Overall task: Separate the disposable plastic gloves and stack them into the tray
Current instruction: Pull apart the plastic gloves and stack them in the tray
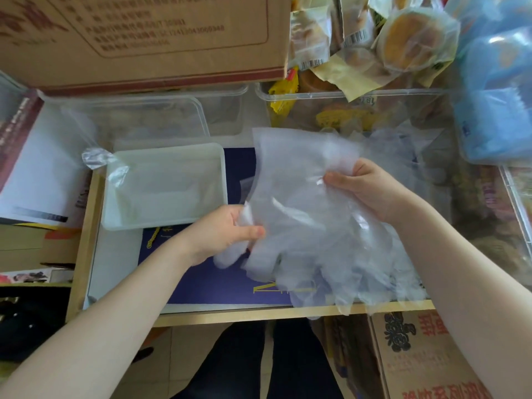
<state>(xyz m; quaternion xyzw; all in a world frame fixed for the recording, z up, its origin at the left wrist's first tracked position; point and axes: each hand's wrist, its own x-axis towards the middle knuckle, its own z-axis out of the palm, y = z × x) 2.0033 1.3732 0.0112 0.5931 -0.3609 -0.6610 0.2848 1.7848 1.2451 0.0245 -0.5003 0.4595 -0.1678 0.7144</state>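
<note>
A bunch of clear disposable plastic gloves (305, 208) hangs between my hands above the table, cuffs up and fingers drooping toward the front edge. My left hand (227, 231) pinches the gloves' left edge between thumb and fingers. My right hand (365, 188) grips the bunch near the cuff on the right side. The white tray (115, 197) lies to the left of the gloves, with thin clear plastic lying flat inside it. How many gloves are in the bunch cannot be told.
A dark blue mat (218, 280) covers the table under the gloves. Clear plastic bins (224, 110) stand behind the tray, one on the right holding wrapped pastries (414, 41). A cardboard box (138, 38) overhangs the back. Blue packs (495, 105) sit far right.
</note>
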